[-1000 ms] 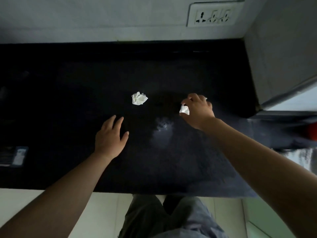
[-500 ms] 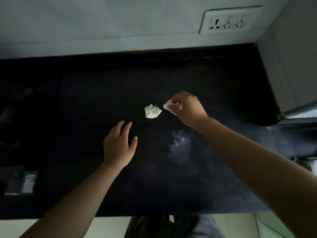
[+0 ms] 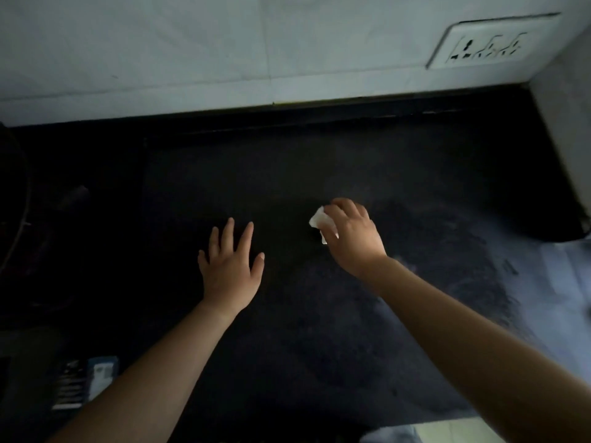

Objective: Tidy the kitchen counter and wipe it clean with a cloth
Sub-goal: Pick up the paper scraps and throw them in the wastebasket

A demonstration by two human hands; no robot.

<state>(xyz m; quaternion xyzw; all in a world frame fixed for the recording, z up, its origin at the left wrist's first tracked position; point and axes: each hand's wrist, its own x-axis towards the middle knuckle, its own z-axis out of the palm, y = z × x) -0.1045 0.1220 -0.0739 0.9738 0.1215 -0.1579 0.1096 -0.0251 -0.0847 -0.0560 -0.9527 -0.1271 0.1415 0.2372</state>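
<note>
The black kitchen counter (image 3: pixel 319 330) fills the head view. My right hand (image 3: pixel 355 239) hovers low over its middle, fingers curled around crumpled white paper (image 3: pixel 317 219) that sticks out at the fingertips. How many wads it holds is hidden by the fingers. No loose wad shows on the counter. My left hand (image 3: pixel 232 270) lies flat on the counter to the left, fingers spread, holding nothing.
A white tiled wall (image 3: pixel 224 52) backs the counter, with a socket plate (image 3: pixel 486 46) at upper right. A side wall (image 3: pixel 569 129) closes the right. A dark round object (image 3: pixel 14 203) sits at far left. A small packet (image 3: pixel 83 382) lies at lower left.
My right hand moved left with its paper onto the second crumpled wad, which no longer lies loose on the counter. My left hand stayed flat in place.
</note>
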